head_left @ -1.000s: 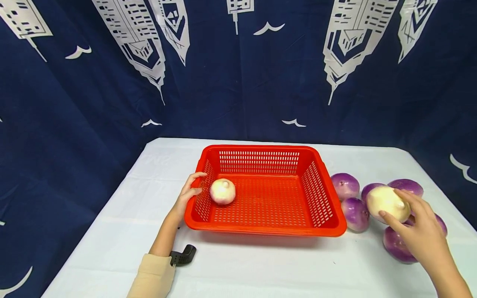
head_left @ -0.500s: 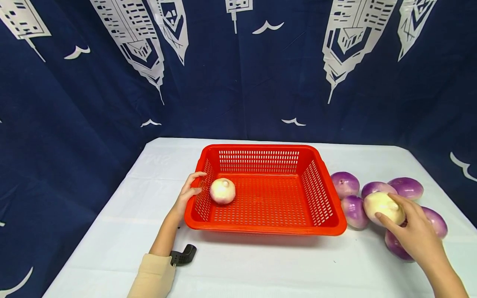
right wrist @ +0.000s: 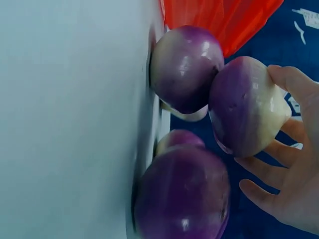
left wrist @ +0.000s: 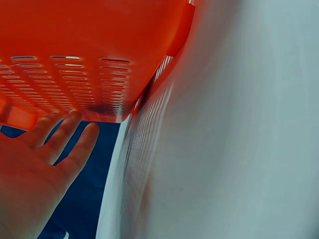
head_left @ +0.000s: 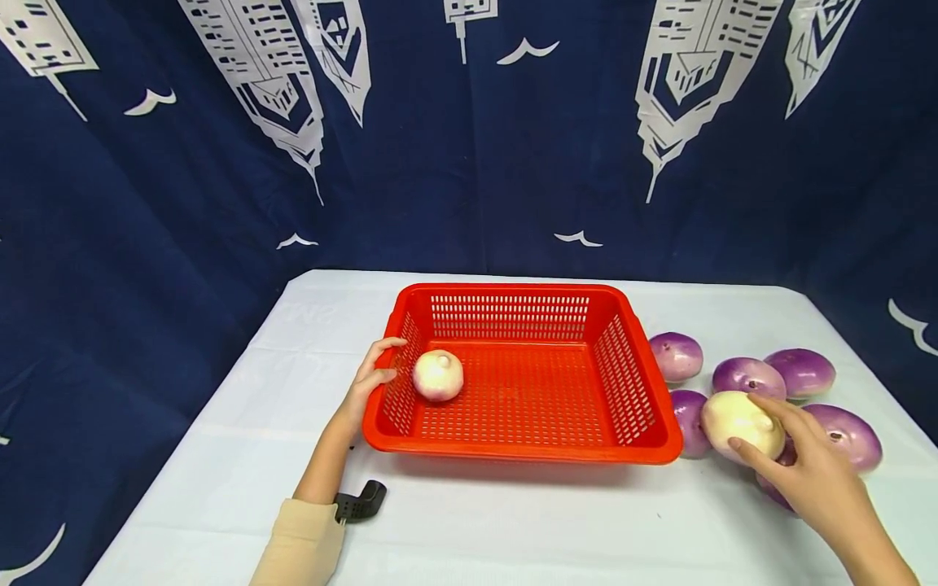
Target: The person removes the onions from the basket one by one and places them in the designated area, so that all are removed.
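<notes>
My right hand pinches a purple-and-white turnip between thumb and fingers, pale end toward the palm. In the right wrist view, this held turnip appears against or just in front of another turnip. The red perforated basket stands at the middle of the table. My left hand grips its left rim, with thumb and a finger over the edge; other fingers lie along the outer wall in the left wrist view. Inside the basket, near its left side, sits one turnip.
Several more turnips lie right of the basket, among them one near its right wall and one at the far right. A white cloth covers the table. Behind hangs a dark blue patterned curtain.
My right hand has moved slightly left and toward the table's front with the held turnip. Nearby turnips have shifted slightly. My left hand and the basket have stayed in place.
</notes>
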A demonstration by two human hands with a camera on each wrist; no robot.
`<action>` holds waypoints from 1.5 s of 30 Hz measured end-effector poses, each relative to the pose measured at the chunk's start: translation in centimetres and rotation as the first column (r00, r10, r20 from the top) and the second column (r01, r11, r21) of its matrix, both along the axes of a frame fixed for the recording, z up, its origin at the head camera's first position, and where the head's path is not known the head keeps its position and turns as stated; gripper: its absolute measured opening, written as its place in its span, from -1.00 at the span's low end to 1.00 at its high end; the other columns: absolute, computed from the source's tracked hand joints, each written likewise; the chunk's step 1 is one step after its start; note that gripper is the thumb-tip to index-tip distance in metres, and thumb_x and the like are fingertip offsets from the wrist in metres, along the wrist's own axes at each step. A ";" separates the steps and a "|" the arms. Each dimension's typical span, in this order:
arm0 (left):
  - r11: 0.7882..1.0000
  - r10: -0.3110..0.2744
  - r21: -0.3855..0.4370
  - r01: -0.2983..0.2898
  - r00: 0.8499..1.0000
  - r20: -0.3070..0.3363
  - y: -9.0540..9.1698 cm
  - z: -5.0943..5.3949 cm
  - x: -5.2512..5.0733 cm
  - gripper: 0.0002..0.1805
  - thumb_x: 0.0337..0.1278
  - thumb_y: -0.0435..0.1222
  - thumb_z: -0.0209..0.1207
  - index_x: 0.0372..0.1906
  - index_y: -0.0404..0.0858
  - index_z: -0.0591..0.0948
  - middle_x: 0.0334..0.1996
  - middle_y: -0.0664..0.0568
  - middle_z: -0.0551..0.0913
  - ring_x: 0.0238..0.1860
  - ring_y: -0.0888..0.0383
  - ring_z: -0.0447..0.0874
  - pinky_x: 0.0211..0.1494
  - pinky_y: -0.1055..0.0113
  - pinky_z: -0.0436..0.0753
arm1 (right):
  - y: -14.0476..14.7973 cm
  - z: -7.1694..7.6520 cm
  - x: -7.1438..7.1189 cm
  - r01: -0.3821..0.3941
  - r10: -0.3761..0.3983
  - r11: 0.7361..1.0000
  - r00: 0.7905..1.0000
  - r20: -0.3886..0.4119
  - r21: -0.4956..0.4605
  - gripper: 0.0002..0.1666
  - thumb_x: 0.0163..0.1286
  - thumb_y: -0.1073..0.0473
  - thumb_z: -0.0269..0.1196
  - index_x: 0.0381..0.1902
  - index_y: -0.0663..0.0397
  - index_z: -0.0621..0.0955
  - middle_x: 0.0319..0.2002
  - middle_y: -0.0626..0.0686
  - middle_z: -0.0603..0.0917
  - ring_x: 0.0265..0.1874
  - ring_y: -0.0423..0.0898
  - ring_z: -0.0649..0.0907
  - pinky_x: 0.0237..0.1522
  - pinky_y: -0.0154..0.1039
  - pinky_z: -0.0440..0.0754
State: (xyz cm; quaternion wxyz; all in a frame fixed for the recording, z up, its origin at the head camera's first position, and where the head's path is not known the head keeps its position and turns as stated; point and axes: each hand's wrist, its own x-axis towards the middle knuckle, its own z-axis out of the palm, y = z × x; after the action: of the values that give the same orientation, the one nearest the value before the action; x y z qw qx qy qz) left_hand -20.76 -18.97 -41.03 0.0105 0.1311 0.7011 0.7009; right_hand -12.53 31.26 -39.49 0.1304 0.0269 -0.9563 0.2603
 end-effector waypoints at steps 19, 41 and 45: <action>1.000 -0.001 0.003 0.001 1.000 -0.004 -0.1 0.1 0.0 -0.43 -0.06 -0.42 -0.26 0.21 -0.34 0.17 0.18 -0.13 0.18 0.04 0.09 0.30 -0.05 0.38 0.45 | -1.7 -1.0 2.3 -0.077 0.078 0.995 0.997 -0.008 0.063 -0.27 0.07 -0.07 0.31 0.20 -0.05 0.37 0.12 0.23 0.39 0.05 0.22 0.32 -0.08 0.37 0.14; 1.000 -0.009 0.009 0.009 1.000 0.017 0.0 0.1 0.0 -0.42 -0.06 -0.42 -0.27 0.21 -0.31 0.17 0.19 -0.16 0.16 0.06 0.03 0.27 -0.05 0.35 0.46 | -1.7 -1.3 2.3 -0.187 0.193 0.977 0.980 -0.045 0.104 -0.26 0.06 0.00 0.31 0.19 0.11 0.36 0.10 0.27 0.42 0.34 -0.18 0.12 0.33 0.17 -0.23; 1.000 -0.009 0.013 0.009 1.000 0.017 0.0 0.1 0.0 -0.42 -0.06 -0.41 -0.26 0.21 -0.31 0.17 0.18 -0.16 0.16 0.06 0.03 0.28 -0.05 0.35 0.46 | -2.1 0.3 1.7 -0.197 0.211 0.974 0.970 -0.124 0.111 -0.26 0.06 0.03 0.32 0.21 0.06 0.37 0.12 0.26 0.42 0.22 -0.20 0.27 0.35 0.12 -0.18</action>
State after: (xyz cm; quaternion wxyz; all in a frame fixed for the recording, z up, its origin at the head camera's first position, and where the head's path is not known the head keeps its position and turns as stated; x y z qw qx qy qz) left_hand -20.74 -19.02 -40.94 0.0191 0.1282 0.6959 0.7063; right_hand -10.85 29.20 -39.14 0.1660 0.1491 -0.9490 0.2228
